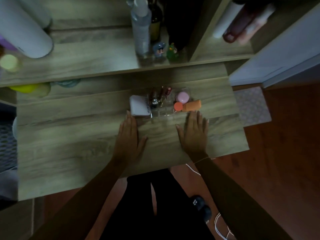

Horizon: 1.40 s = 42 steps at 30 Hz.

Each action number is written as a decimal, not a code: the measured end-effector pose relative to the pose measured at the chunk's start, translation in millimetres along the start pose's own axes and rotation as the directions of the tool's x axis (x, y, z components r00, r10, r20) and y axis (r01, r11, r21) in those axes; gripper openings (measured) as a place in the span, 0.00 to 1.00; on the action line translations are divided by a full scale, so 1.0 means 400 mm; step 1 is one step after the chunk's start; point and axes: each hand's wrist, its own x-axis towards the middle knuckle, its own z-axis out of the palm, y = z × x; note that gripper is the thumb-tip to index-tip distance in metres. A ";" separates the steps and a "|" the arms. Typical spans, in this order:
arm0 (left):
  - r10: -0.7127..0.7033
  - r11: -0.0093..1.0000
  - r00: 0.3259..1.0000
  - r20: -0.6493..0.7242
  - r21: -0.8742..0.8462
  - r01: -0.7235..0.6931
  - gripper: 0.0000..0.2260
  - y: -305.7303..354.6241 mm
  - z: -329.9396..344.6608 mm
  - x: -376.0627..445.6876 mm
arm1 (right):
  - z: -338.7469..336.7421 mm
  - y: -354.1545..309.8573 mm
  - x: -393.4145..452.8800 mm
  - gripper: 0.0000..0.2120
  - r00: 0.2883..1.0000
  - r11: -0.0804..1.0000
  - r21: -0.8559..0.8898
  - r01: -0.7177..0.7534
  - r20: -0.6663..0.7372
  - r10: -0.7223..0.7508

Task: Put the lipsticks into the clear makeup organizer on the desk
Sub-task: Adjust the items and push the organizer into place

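Observation:
The clear makeup organizer (162, 113) stands on the wooden desk (69, 135), just beyond my fingertips. Several dark red lipsticks (161, 94) stand upright in its back compartments. A pink round case (182, 97) and an orange tube with a coral cap (189, 105) lie in its right part. A white box (139, 106) sits against its left side. My left hand (129, 135) lies flat on the desk, fingers apart, holding nothing, its tips near the white box. Palm down and empty, my right hand (194, 130) rests below the orange tube.
A shelf above the desk carries a tall clear bottle (141, 26), a dark bottle, two small figurines (159, 50) and a white cylinder (22, 26). Yellow items (29, 89) sit under the shelf at left. The desk's right edge drops to a red-brown floor with white cables.

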 end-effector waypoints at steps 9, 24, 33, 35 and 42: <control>0.017 1.000 0.999 0.040 -0.021 -0.016 0.37 0.120 0.022 0.064 | -0.025 0.130 0.044 0.34 0.999 1.000 0.011 -0.011 0.031 0.010; 0.044 0.999 0.997 0.059 -0.001 -0.044 0.37 0.247 0.065 0.142 | -0.058 0.266 0.107 0.35 0.997 0.998 0.033 -0.059 0.056 0.057; 0.029 0.999 0.997 0.065 0.017 -0.030 0.38 0.281 0.076 0.165 | -0.065 0.295 0.116 0.35 0.996 0.997 0.036 -0.063 0.072 0.060; 0.019 1.000 0.998 0.062 0.021 -0.020 0.37 0.286 0.079 0.167 | -0.066 0.297 0.118 0.35 0.995 0.997 0.039 -0.062 0.076 0.059; 0.032 0.999 0.999 0.042 0.012 -0.032 0.39 0.296 0.077 0.166 | -0.067 0.301 0.124 0.35 0.996 0.998 0.041 -0.048 0.073 0.045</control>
